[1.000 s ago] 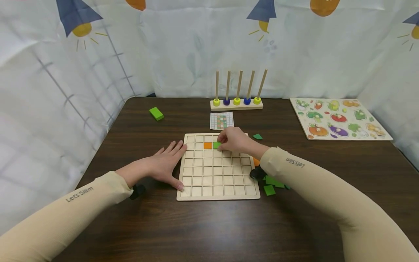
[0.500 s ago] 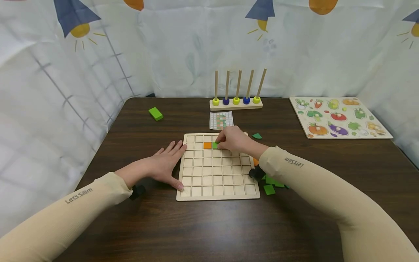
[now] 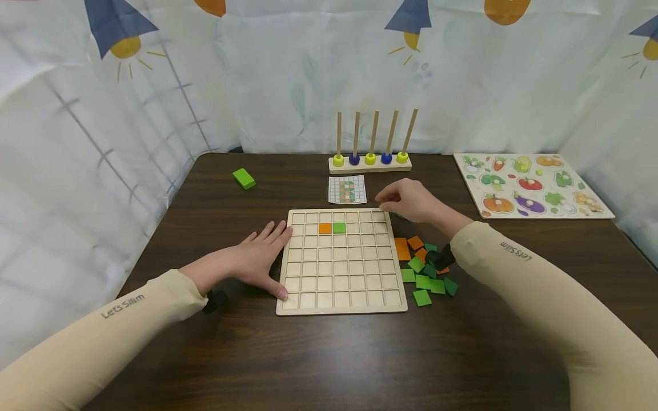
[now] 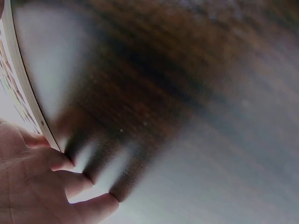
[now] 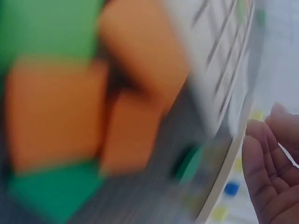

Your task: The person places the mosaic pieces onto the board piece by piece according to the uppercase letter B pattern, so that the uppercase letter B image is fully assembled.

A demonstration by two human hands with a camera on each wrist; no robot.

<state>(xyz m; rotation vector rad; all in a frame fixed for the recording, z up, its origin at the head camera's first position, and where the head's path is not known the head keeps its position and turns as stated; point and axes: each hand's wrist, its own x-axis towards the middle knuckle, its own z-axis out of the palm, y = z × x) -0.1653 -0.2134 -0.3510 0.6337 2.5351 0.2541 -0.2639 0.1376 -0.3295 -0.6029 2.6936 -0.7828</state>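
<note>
A wooden grid board (image 3: 341, 285) lies on the table. An orange square tile (image 3: 325, 228) and a green square tile (image 3: 339, 228) sit side by side in its second row from the far edge. Spread across the board's left edge, my left hand (image 3: 259, 255) has its fingers straight and touches the frame. My right hand (image 3: 411, 201) hovers by the far right corner, fingers loosely bent, holding nothing. A dark green tile (image 5: 190, 163) lies on the table near that hand, mostly hidden in the head view.
Loose orange and green tiles (image 3: 422, 298) lie right of the board. Behind it are a printed pattern card (image 3: 347, 189) and a peg stand (image 3: 370, 165) with rings. A green block (image 3: 244, 178) is at the far left, a vegetable puzzle board (image 3: 532, 185) at the far right.
My right hand has let go of the green tile, which stays in its cell, and has moved right and away to the board's far corner. The left hand has stayed put.
</note>
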